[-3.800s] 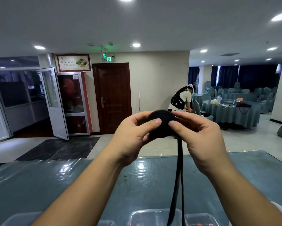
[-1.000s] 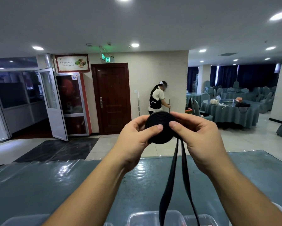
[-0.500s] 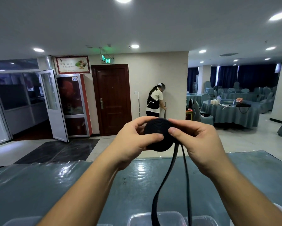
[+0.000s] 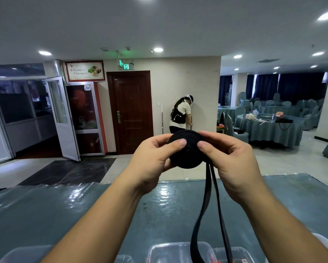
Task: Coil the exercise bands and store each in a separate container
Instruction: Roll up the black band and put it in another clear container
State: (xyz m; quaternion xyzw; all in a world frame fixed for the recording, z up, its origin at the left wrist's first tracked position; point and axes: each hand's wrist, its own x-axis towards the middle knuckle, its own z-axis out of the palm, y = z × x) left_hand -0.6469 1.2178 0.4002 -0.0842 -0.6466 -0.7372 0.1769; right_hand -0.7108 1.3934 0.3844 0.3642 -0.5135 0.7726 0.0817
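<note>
Above the glossy worktop (image 4: 45,215), left hand (image 4: 151,158) and right hand (image 4: 229,160) pinch the black band coil (image 4: 186,150); a loosened thumb could let it spring undone.

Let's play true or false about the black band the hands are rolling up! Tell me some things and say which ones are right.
1. Both hands hold the rolled black coil. True: the left hand and the right hand pinch it from either side.
2. The whole band is rolled up. False: a loose tail hangs down from the coil.
3. The coil lies on the table. False: it is held up in the air above it.
4. Clear plastic containers sit at the near edge of the table. True.
5. The dark brown door at the back stands wide open. False: it is closed.
</note>
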